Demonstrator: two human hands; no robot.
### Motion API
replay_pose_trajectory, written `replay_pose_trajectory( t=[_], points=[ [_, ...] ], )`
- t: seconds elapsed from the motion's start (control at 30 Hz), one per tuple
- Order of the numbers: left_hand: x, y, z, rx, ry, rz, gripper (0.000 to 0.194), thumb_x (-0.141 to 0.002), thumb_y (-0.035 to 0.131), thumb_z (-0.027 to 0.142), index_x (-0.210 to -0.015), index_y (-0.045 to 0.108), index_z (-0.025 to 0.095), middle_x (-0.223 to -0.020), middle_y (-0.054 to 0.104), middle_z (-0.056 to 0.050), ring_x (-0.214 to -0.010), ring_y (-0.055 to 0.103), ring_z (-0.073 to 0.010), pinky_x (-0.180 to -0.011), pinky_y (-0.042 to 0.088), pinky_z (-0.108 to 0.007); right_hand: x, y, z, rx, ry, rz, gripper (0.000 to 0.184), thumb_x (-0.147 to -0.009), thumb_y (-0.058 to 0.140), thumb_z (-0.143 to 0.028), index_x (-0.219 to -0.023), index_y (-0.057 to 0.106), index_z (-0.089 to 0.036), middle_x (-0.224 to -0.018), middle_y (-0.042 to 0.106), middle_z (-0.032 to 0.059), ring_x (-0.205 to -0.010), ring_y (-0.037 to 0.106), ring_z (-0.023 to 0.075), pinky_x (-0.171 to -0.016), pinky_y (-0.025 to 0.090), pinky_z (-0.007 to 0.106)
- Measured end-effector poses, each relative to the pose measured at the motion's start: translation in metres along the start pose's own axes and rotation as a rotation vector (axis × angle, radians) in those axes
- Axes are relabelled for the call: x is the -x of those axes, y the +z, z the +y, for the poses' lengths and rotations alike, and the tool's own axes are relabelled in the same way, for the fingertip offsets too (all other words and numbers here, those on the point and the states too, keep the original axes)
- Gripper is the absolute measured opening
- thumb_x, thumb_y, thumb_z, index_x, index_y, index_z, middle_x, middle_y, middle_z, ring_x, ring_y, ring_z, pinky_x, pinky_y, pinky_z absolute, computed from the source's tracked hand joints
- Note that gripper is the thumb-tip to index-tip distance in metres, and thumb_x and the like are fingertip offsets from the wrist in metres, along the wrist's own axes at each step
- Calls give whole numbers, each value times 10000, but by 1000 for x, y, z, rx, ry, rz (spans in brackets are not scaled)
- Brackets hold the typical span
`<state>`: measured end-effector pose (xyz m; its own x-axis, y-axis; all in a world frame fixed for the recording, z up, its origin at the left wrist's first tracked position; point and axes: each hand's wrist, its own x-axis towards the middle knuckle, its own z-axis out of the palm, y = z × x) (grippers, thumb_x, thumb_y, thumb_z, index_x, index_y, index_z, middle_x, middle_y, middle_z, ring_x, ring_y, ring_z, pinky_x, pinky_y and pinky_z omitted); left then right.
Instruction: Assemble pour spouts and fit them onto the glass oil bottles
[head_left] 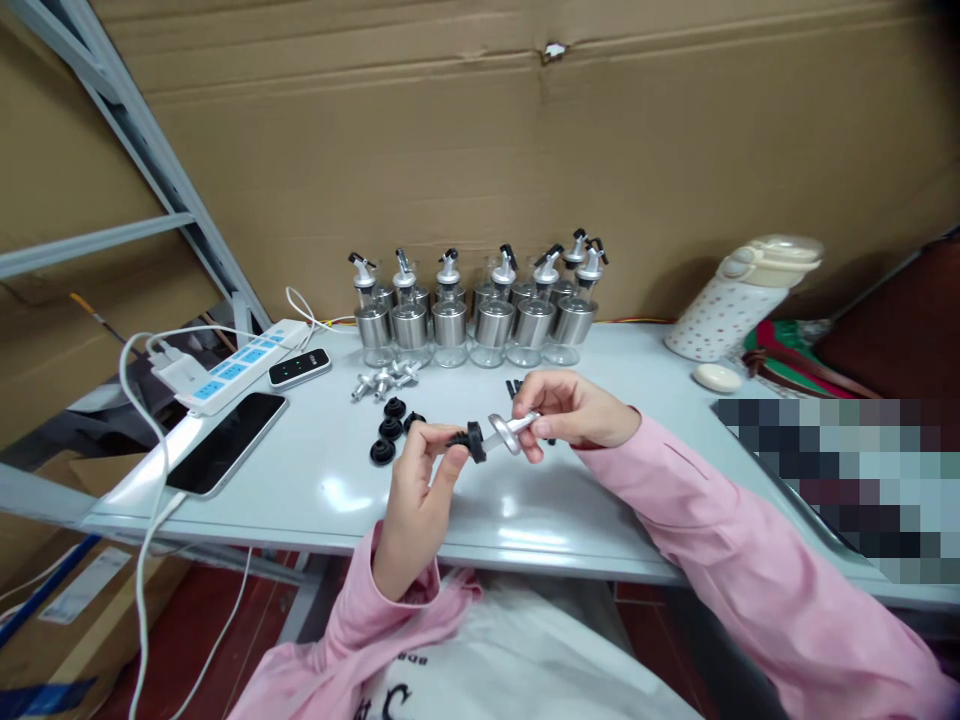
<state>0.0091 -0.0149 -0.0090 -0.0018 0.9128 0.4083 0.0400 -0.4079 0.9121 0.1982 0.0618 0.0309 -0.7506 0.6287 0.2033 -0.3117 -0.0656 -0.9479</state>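
My left hand (pixel 421 490) pinches a black ribbed stopper (pixel 474 441) between thumb and fingers, over the front of the white table. My right hand (pixel 574 408) grips a silver pourer spout (pixel 506 433) by its narrow end. The spout's pale stem reaches the stopper; whether it sits inside cannot be made out. Left of my hands lie several loose black stoppers (pixel 390 428). Behind them is a small pile of silver spouts (pixel 385 380). Some small black pieces (pixel 514 387) lie partly hidden behind my right hand.
Several glass oil bottles (pixel 450 325) with steel bands and pourers stand along the cardboard wall. At left are a phone (pixel 229 443), a power strip (pixel 247 365) with white cables and a small black device (pixel 300 368). A dotted flask (pixel 739 300) and a white oval object (pixel 717 377) are at right.
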Motion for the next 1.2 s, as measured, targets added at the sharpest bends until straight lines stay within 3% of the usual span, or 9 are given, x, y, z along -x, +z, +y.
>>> replay_pose_trajectory(
  t=[0.13,0.4,0.6,0.8,1.03,1.2],
  points=[
    [1,-1,-3,-65,19,-79,257,-893,459,418,-814,524,182,-747,568,-10,-685,494,-123,-668,373,-247,0,1,3,15,-1,15,191,-644,757,-139,-741,592,-129,-656,699,3,-540,672,111,-508,545,184],
    [3,5,-2,71,-50,-38,235,-850,547,404,-865,451,190,-757,594,-4,-682,564,-120,-617,381,-233,0,3,5,85,-16,71,204,-608,763,-94,-666,568,-117,-646,669,-15,-455,606,54,-414,501,135],
    [6,10,4,177,-66,-80,248,-863,521,412,-820,397,202,-677,586,25,-616,579,-108,-574,386,-220,0,5,5,146,-73,74,217,-554,784,-78,-627,584,-122,-650,640,-10,-588,629,72,-511,520,165],
    [5,5,3,-7,-123,-138,244,-884,482,406,-785,400,199,-647,592,22,-578,514,-101,-577,363,-232,-1,6,10,142,-22,62,224,-567,777,-87,-630,563,-114,-660,648,-2,-520,619,73,-446,519,166],
    [3,0,8,-82,-70,-114,222,-886,474,402,-812,448,194,-571,516,48,-513,464,-91,-528,343,-220,-3,20,25,2,87,46,317,-560,789,-113,-597,474,-117,-615,661,-6,-518,664,128,-475,554,207],
    [-2,-10,9,-88,-69,-190,232,-862,515,404,-789,457,192,-591,520,42,-546,487,-101,-568,360,-230,-2,25,25,69,80,84,304,-559,787,-99,-610,487,-118,-629,654,-9,-528,658,111,-495,553,202]
  ],
)
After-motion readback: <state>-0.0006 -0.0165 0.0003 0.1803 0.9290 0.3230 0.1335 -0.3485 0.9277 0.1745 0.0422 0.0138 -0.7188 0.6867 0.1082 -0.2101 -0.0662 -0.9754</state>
